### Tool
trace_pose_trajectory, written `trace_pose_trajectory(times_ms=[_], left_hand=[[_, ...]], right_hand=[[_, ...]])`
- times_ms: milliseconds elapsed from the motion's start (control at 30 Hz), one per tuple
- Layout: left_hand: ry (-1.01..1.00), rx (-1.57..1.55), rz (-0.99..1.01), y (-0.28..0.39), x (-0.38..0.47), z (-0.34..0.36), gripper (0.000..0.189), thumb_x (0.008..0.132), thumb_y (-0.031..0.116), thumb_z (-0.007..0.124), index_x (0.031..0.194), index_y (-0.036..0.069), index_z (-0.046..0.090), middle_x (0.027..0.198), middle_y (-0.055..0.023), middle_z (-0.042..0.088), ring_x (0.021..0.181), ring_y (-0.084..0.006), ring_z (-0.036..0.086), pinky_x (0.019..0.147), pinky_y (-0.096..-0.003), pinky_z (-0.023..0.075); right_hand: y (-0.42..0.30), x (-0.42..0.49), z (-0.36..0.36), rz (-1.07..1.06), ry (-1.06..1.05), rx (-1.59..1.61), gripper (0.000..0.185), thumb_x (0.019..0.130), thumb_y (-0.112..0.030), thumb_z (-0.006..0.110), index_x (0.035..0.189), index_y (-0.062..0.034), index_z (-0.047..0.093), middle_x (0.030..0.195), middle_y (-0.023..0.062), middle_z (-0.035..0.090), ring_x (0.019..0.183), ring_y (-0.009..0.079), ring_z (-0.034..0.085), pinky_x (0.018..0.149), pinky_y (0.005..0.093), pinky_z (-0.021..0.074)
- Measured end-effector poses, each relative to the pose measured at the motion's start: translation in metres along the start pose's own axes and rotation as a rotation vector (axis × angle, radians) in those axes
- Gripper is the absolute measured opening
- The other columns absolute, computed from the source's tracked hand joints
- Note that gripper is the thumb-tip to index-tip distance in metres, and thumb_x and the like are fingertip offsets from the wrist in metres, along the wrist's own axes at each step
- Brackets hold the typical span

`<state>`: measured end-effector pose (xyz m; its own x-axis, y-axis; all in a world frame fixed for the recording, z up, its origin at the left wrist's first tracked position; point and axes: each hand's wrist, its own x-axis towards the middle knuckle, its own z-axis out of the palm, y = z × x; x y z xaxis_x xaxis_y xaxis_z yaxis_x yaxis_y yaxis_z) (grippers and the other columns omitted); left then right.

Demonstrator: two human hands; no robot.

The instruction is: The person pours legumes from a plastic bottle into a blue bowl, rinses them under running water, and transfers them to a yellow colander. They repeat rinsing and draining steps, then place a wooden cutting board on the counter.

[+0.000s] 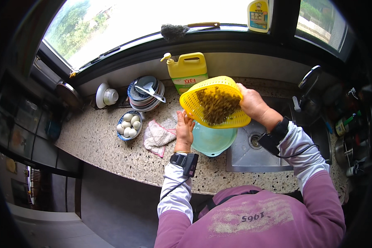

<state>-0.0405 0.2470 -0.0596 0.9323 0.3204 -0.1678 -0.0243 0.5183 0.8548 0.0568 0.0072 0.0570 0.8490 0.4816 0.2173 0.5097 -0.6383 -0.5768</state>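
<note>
A yellow plastic colander basket is held tilted above a pale green plastic basin. Small brown pieces of food, blurred and of unclear kind, lie inside the basket. My right hand grips the basket's right rim. At its lower left side is my left hand, palm towards the basket with fingers raised; some fingertips are hidden by the rim. The basin stands at the left edge of the stainless steel sink, partly covered from view by the basket.
Left of the basin are a crumpled cloth, a bowl of eggs and stacked dishes. Behind the basket stands a yellow detergent jug. A faucet rises at the back right. A long-handled scrubber lies on the windowsill.
</note>
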Motion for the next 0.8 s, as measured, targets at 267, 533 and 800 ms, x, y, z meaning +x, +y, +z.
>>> trace_pose_trajectory(times_ms=[267,533,800], left_hand=[[0.085,0.089,-0.044,-0.015,-0.014,-0.031,0.080,0.089,0.066,0.027,0.139,0.003,0.029,0.141,-0.0160,0.036,0.133,-0.0315,0.028,0.109,-0.0441,0.0130],[0.052,-0.147,0.059,-0.015,-0.024,-0.041,0.075,0.093,0.059,0.025,0.130,-0.005,0.043,0.128,-0.0125,0.051,0.121,-0.0222,0.045,0.104,-0.0326,0.0306],[0.076,-0.196,0.060,-0.014,-0.022,-0.041,0.075,0.093,0.058,0.028,0.127,-0.007,0.043,0.130,-0.0158,0.049,0.122,-0.0231,0.045,0.104,-0.0330,0.0321]], right_hand=[[-0.007,-0.036,0.034,-0.240,0.096,-0.209,0.051,0.080,-0.001,0.047,0.129,0.0032,0.036,0.109,0.0240,0.055,0.085,0.0369,0.061,0.072,0.0396,0.0515],[-0.002,-0.062,0.041,-0.473,0.256,-0.244,0.055,0.080,0.001,0.048,0.133,0.0015,0.036,0.120,0.0235,0.049,0.082,0.0310,0.063,0.072,0.0334,0.0536],[0.010,-0.070,0.039,-0.551,0.324,-0.196,0.063,0.076,0.005,0.052,0.135,-0.0034,0.035,0.125,0.0231,0.047,0.086,0.0343,0.062,0.075,0.0340,0.0537]])
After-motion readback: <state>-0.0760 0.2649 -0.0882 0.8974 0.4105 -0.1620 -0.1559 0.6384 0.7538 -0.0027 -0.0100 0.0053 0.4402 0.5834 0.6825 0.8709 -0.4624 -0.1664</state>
